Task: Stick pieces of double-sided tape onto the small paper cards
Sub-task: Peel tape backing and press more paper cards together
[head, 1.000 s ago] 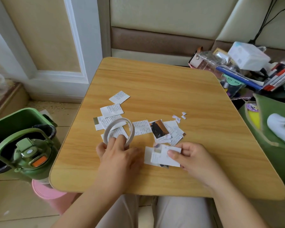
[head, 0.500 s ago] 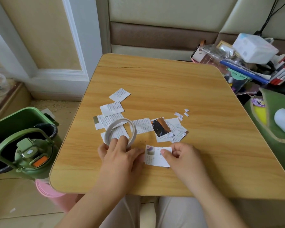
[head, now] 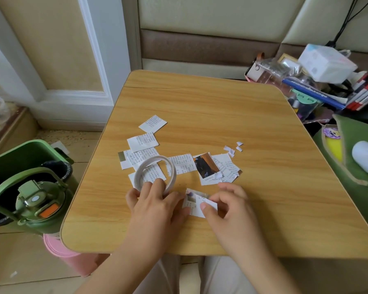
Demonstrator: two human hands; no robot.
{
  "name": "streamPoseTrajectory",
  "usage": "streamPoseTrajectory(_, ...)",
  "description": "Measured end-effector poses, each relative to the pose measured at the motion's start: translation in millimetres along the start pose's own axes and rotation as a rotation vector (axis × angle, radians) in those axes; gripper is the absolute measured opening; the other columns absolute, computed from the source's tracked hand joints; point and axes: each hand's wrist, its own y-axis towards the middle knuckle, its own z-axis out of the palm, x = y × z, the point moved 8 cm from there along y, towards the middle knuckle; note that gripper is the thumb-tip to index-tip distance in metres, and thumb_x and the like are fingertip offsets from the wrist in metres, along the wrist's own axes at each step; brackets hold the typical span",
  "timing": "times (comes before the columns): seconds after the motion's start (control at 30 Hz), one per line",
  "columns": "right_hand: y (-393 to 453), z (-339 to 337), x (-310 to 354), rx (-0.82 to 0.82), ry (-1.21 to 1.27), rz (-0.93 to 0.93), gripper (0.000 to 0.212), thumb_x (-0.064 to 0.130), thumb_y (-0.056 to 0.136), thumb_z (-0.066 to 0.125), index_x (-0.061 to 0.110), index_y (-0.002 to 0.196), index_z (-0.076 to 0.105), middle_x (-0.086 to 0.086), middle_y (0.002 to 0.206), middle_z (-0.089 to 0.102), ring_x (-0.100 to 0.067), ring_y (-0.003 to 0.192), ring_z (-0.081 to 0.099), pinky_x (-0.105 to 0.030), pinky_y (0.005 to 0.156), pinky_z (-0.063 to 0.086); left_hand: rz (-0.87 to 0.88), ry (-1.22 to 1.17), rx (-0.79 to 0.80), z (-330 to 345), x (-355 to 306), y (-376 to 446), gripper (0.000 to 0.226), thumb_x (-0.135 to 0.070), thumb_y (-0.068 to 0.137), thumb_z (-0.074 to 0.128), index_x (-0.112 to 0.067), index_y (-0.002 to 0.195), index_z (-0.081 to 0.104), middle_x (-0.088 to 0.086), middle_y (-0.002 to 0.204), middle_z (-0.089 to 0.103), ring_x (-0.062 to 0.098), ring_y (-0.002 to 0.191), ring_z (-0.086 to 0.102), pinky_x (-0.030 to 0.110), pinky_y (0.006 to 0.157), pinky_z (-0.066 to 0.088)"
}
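A white roll of double-sided tape [head: 170,169] stands on edge over the paper cards, gripped from below by my left hand [head: 155,205]. To its right, my right hand [head: 227,205] pinches a small white paper card [head: 194,203] lying on the wooden table [head: 232,115]; my left thumb touches the card's left edge. Several printed paper cards [head: 143,142] are scattered behind the roll, and a small photo card [head: 205,167] tops a pile on the right. Tiny white scraps [head: 232,149] lie further right.
A green bin [head: 33,154] with a green flask [head: 37,205] and a pink container [head: 68,256] sit left of the table. Cluttered boxes and books [head: 319,77] and a green bag [head: 357,158] crowd the right side. A cushioned wall is behind.
My right hand slid the small card leftward toward my left hand and curled over it; the tape roll stayed in my left hand's grip. The camera shifted slightly.
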Motion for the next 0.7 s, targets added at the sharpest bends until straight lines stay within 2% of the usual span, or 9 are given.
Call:
streamPoseTrajectory(0.13, 0, 3, 1, 0.020, 0.037, 0.030, 0.019, 0.021, 0.082, 0.069, 0.005, 0.075, 0.062, 0.003, 0.108, 0.053, -0.004, 0.098, 0.055, -0.005, 0.073, 0.035, -0.007, -0.014, 0.010, 1, 1, 1, 0.034, -0.053, 0.075, 0.047, -0.031, 0.082, 0.072, -0.005, 0.077, 0.040, 0.017, 0.077, 0.037, 0.029, 0.073, 0.009)
streamPoseTrajectory(0.23, 0, 5, 0, 0.071, 0.178, 0.079, 0.026, 0.020, 0.081, 0.068, 0.002, 0.068, 0.054, -0.011, 0.084, 0.059, -0.016, 0.076, 0.057, -0.024, 0.064, 0.039, -0.009, -0.023, 0.015, 2, 2, 0, 0.035, -0.055, 0.075, 0.047, -0.032, 0.085, 0.072, -0.006, 0.077, 0.040, 0.017, 0.077, 0.037, 0.029, 0.073, 0.009)
streamPoseTrajectory(0.3, -4, 9, -2, 0.122, 0.246, 0.126, 0.029, 0.030, 0.078, 0.066, 0.004, 0.073, 0.054, -0.014, 0.074, 0.059, -0.013, 0.063, 0.051, -0.028, 0.063, 0.039, -0.007, -0.023, 0.014, 2, 1, 0, 0.035, -0.055, 0.076, 0.047, -0.032, 0.085, 0.072, -0.006, 0.077, 0.041, 0.016, 0.077, 0.037, 0.029, 0.072, 0.009)
streamPoseTrajectory(0.33, -7, 10, -3, 0.125, 0.269, 0.135, 0.032, 0.036, 0.074, 0.065, 0.005, 0.076, 0.056, -0.015, 0.077, 0.061, -0.012, 0.065, 0.051, -0.030, 0.065, 0.041, -0.008, -0.023, 0.013, 2, 1, 0, 0.035, -0.055, 0.076, 0.047, -0.032, 0.084, 0.072, -0.005, 0.077, 0.042, 0.016, 0.077, 0.037, 0.029, 0.072, 0.009)
streamPoseTrajectory(0.4, -11, 9, -5, 0.089, 0.309, 0.135, 0.025, 0.036, 0.072, 0.068, 0.012, 0.076, 0.063, -0.004, 0.085, 0.065, -0.007, 0.077, 0.060, -0.028, 0.076, 0.047, -0.011, -0.020, 0.007, 1, 1, -1, 0.035, -0.055, 0.076, 0.047, -0.031, 0.083, 0.071, -0.005, 0.077, 0.042, 0.017, 0.076, 0.037, 0.029, 0.072, 0.009)
streamPoseTrajectory(0.47, -12, 8, 0, 0.039, 0.324, 0.111, 0.011, 0.022, 0.078, 0.072, 0.016, 0.073, 0.065, 0.009, 0.106, 0.059, 0.009, 0.100, 0.055, -0.011, 0.084, 0.040, -0.011, -0.017, -0.006, 0, 1, -1, 0.035, -0.055, 0.076, 0.047, -0.031, 0.082, 0.071, -0.005, 0.076, 0.041, 0.017, 0.075, 0.038, 0.029, 0.072, 0.009)
streamPoseTrajectory(0.53, -7, 6, 6, -0.031, 0.271, 0.068, 0.016, 0.013, 0.080, 0.072, 0.017, 0.069, 0.061, 0.017, 0.116, 0.046, 0.020, 0.098, 0.049, -0.002, 0.075, 0.035, -0.007, -0.017, -0.015, -1, 0, -1, 0.035, -0.054, 0.076, 0.047, -0.030, 0.082, 0.071, -0.005, 0.076, 0.042, 0.017, 0.076, 0.038, 0.030, 0.072, 0.010)
streamPoseTrajectory(0.6, 0, 5, 5, -0.101, 0.269, 0.049, 0.019, 0.010, 0.079, 0.072, 0.017, 0.066, 0.060, 0.019, 0.119, 0.042, 0.016, 0.093, 0.053, -0.010, 0.078, 0.040, -0.005, -0.011, -0.008, -2, -1, 0, 0.036, -0.053, 0.074, 0.048, -0.029, 0.083, 0.072, -0.004, 0.076, 0.043, 0.018, 0.077, 0.038, 0.031, 0.072, 0.014)
streamPoseTrajectory(0.7, 10, 3, 5, -0.142, 0.313, 0.055, 0.018, 0.006, 0.079, 0.071, 0.014, 0.065, 0.062, 0.014, 0.120, 0.050, 0.000, 0.106, 0.058, -0.027, 0.089, 0.047, -0.043, -0.059, -0.017, -7, 1, 3, 0.033, -0.054, 0.065, 0.060, -0.030, 0.083, 0.073, -0.007, 0.076, 0.039, 0.017, 0.079, 0.038, 0.029, 0.072, 0.012)
